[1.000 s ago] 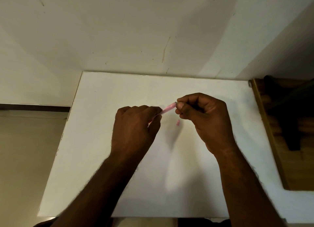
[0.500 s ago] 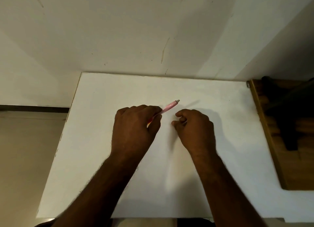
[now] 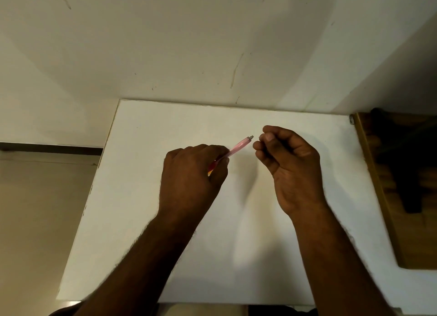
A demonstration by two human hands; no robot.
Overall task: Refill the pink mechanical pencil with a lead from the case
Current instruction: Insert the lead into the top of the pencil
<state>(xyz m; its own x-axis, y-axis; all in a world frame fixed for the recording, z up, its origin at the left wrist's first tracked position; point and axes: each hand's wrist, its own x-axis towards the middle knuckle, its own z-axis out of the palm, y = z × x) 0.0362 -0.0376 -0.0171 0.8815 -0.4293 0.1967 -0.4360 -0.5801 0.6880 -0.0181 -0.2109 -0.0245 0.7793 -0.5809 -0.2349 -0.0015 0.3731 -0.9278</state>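
Observation:
My left hand (image 3: 191,181) grips the pink mechanical pencil (image 3: 238,146) by its lower half. The tip is hidden in my fist and the grey top end points up and to the right. My right hand (image 3: 288,164) hovers just right of that top end, a small gap away, with thumb and forefinger pinched together. What they pinch is too small to see. The small pink piece that lay on the table earlier is no longer visible. No lead case is in view.
Both hands are above a white table (image 3: 165,126) pushed against a pale wall. A brown wooden piece of furniture (image 3: 378,174) with a dark object on it adjoins the table's right edge. The floor lies to the left.
My right hand dropped from the pencil's end onto the small pink piece on the table, then rose pinched to the pencil's top end. The piece is gone from the table.

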